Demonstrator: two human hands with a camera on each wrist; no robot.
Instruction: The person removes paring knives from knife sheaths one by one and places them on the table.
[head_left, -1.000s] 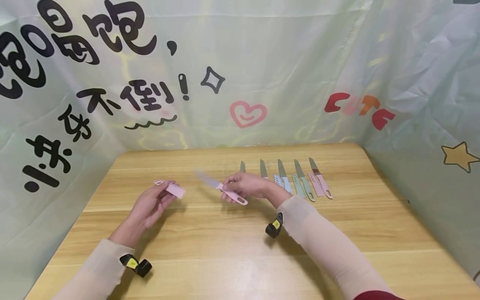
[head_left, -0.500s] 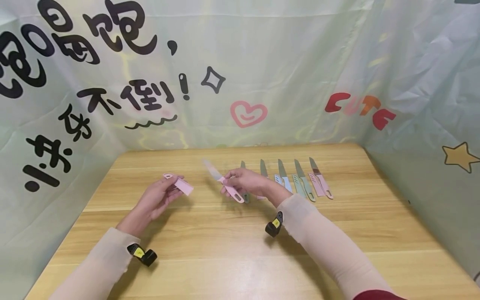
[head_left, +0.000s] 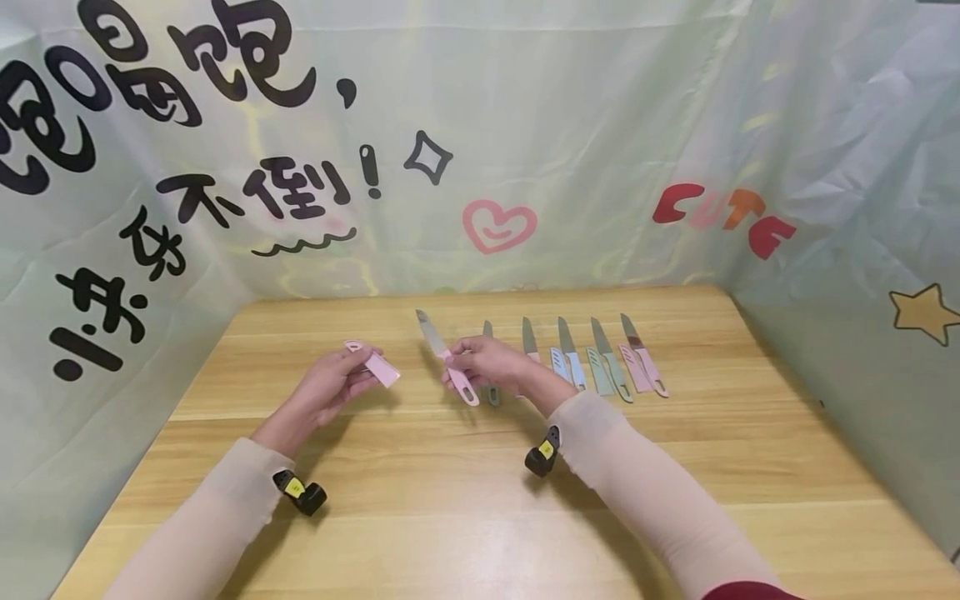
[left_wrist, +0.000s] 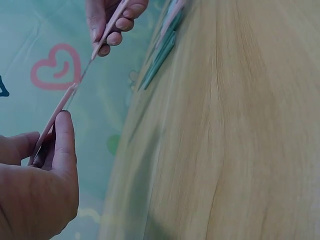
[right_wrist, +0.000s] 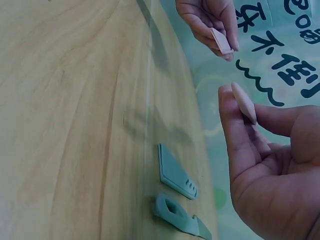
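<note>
My left hand (head_left: 333, 385) pinches a pink knife sheath (head_left: 384, 370) between thumb and fingers, raised over the table. To its right, my right hand (head_left: 491, 363) grips a pink-handled knife (head_left: 462, 387) by the handle. Its bare blade (head_left: 432, 335) points away and slightly left. Sheath and knife are apart in the head view. The right wrist view shows the knife's pink handle (right_wrist: 243, 102) between thumb and fingers, with the sheath (right_wrist: 221, 42) beyond. Along the line of sight of the left wrist view, sheath (left_wrist: 52, 120) and blade overlap.
Right of the hands lies a row of unsheathed knives: a green one (head_left: 492, 395) partly behind my right hand, then a pink (head_left: 529, 335), a blue (head_left: 566, 335), a green (head_left: 617, 377) and a pink one (head_left: 651, 372). Matching sheaths (head_left: 600, 372) lie beside several. Printed cloth (head_left: 600, 167) encloses the wooden table (head_left: 420, 500).
My left hand has moved right and away with the sheath, closer to the knife. The knife in my right hand has turned from pointing left to pointing more away.
</note>
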